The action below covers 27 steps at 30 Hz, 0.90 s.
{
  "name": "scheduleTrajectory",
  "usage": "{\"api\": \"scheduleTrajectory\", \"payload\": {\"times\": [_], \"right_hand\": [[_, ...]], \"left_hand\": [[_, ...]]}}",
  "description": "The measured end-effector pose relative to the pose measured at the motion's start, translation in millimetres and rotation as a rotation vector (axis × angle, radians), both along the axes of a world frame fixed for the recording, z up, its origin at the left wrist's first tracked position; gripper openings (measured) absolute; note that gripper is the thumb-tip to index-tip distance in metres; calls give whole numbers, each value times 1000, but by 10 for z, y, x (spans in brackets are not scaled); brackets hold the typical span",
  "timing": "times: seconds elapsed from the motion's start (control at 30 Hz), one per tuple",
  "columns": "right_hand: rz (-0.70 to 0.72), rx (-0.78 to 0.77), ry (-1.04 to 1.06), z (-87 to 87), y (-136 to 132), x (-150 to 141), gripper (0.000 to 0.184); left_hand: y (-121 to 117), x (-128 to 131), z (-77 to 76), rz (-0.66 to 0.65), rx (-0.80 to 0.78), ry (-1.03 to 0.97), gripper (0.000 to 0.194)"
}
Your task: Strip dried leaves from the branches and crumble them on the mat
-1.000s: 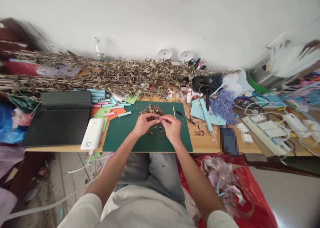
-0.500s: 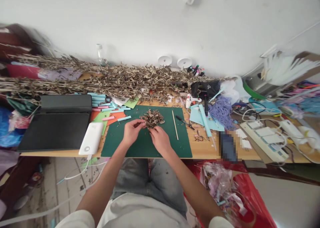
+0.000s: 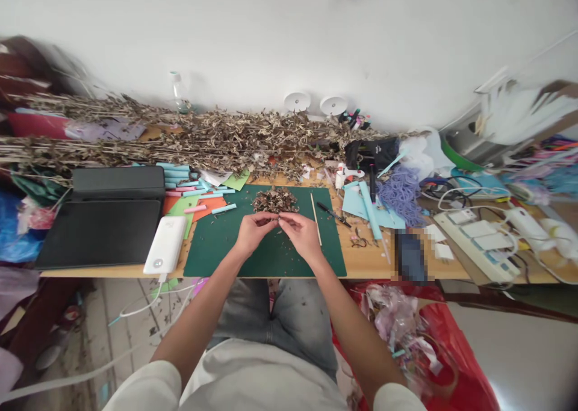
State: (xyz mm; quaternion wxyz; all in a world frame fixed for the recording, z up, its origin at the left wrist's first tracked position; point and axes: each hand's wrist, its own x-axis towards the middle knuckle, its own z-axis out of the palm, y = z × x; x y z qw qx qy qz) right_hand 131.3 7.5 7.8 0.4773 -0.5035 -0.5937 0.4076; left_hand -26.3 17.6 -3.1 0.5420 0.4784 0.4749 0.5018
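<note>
My left hand (image 3: 253, 230) and my right hand (image 3: 301, 234) meet fingertip to fingertip over a green cutting mat (image 3: 217, 248), both pinched on a small dry leaf piece between them. Just beyond the fingers lies a small heap of dried leaf bits (image 3: 274, 200). Loose crumbs are scattered on the mat below the hands. A thin wooden stick (image 3: 315, 217) rests on the mat to the right of my right hand.
Long dried leafy branches (image 3: 158, 135) fill the table's back. A white power bank (image 3: 165, 244) and black cases (image 3: 108, 218) lie left; rolled paper tubes (image 3: 189, 185), a glue gun (image 3: 345, 174), a pen tool (image 3: 333, 212), purple yarn (image 3: 400, 195), a power strip (image 3: 478, 242) lie around. A red bag (image 3: 433, 345) sits below right.
Half a second ago the hands were apart at the leaf heap's edge; now they have drawn back together, pinching a piece between them.
</note>
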Motion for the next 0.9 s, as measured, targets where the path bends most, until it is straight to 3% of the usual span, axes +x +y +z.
{"api": "scheduleTrajectory", "payload": {"times": [0.23,0.43,0.57,0.7,0.9], "right_hand": [[-126,-42,-50,-47,-103,-34,12],[-327,-106,179,-86,-95,-98,16],[-238,-80,79,-90,-135,-13,17],[-109,-18,39,-76,-175,39,26],[-168,0,-93,-52,-193,31,15]], "left_hand": [[-69,82,-22,-24,113,256,17],[-75,162,-16,121,-42,-38,25],[-72,149,-65,60,-136,-153,33],[-78,140,-101,-5,-116,-114,31],[-101,153,-95,-47,-26,72,22]]}}
